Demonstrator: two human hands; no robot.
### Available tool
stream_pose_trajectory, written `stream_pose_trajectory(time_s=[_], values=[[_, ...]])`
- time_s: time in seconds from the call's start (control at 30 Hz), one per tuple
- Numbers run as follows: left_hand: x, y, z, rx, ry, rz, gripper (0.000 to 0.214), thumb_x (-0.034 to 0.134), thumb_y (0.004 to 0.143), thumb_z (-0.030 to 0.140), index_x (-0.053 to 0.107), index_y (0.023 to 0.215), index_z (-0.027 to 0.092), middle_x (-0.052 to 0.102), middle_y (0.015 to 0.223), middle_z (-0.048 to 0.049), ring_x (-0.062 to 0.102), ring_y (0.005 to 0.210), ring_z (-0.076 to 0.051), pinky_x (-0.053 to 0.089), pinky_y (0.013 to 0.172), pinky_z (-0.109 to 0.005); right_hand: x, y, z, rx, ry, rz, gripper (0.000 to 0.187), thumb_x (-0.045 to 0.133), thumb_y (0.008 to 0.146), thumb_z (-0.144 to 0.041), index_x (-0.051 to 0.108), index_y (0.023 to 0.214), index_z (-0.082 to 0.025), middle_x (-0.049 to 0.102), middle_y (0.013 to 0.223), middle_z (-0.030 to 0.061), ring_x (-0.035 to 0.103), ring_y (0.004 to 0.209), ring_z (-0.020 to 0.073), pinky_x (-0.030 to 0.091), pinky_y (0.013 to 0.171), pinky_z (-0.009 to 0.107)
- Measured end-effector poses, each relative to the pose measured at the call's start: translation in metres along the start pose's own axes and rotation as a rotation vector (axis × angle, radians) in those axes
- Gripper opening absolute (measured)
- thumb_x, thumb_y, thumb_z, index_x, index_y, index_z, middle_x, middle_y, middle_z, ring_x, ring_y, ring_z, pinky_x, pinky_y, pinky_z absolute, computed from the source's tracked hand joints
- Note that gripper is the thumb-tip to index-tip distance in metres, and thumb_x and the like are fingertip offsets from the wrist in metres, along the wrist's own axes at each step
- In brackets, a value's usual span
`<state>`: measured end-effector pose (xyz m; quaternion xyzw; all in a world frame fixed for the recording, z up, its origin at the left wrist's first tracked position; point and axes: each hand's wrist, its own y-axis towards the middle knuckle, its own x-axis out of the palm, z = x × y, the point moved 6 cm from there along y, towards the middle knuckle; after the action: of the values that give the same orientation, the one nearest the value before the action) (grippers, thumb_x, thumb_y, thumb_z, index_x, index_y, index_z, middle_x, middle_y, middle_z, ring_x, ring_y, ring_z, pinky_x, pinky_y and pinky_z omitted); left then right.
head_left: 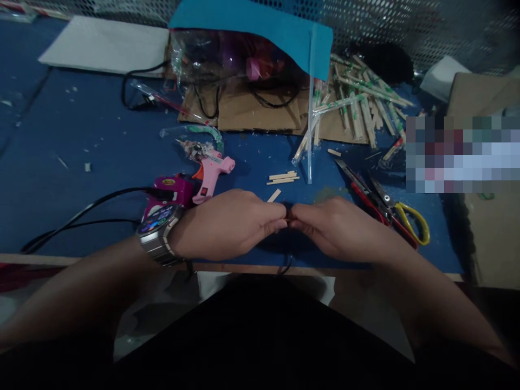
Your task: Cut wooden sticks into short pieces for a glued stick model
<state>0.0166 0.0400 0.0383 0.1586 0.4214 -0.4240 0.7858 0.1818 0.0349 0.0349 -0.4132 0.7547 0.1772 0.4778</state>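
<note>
My left hand (227,223), with a metal-banded watch on the wrist, is closed in a pinch above the table's near edge. Facing it, my right hand (343,227) pinches too, and the fingertips of both nearly meet. A thin pale sliver shows between them; the fingers hide the rest, so its kind is unclear. Just beyond my left fingers is a short flat wooden stick (274,195). Several cut wooden sticks (283,177) lie in a small group farther back. A pink glue gun (209,176) rests left of them.
Yellow-handled scissors (412,219) and a red-handled cutting tool (365,195) lie to the right. A purple box (174,189) with a black cable sits left. Behind are wrapped chopsticks (357,108), cardboard (258,108), a blue sheet (252,19) and a white board (109,46).
</note>
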Motion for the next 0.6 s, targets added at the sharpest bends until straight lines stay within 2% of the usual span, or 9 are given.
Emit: stream_pose_trajectory(time_s=[0.33,0.47,0.6], values=[[-0.0025,-0.0015,0.0019,0.042,-0.064,-0.008,0.031,0.049,0.116,0.03,0.057,0.087,0.024,0.063,0.066,0.0028,0.054,0.054,-0.014,0.024,0.057,-0.034,-0.0056,0.0004,-0.0037,-0.076,0.158,0.04,0.024,0.048,0.115,-0.027,0.061,0.095,-0.024,0.067,0.073,-0.0003,0.054,0.063,0.0157,0.028,0.062,0.031],[-0.001,-0.0012,0.0,0.035,-0.096,-0.033,0.031,0.048,0.116,0.032,0.061,0.088,0.024,0.068,0.068,0.0024,0.058,0.056,-0.014,0.028,0.058,-0.033,-0.0055,0.0005,-0.0025,-0.07,0.188,0.016,0.026,0.047,0.117,-0.031,0.059,0.095,-0.024,0.065,0.073,-0.0007,0.052,0.062,0.0155,0.028,0.061,0.03],[-0.0011,-0.0002,-0.0014,0.012,-0.104,-0.058,0.03,0.047,0.116,0.031,0.065,0.093,0.024,0.076,0.079,0.0004,0.067,0.067,-0.015,0.034,0.062,-0.031,-0.0076,0.0011,-0.0028,-0.034,0.234,-0.035,0.025,0.047,0.117,-0.03,0.057,0.094,-0.024,0.067,0.076,-0.0003,0.055,0.063,0.0146,0.032,0.062,0.029]])
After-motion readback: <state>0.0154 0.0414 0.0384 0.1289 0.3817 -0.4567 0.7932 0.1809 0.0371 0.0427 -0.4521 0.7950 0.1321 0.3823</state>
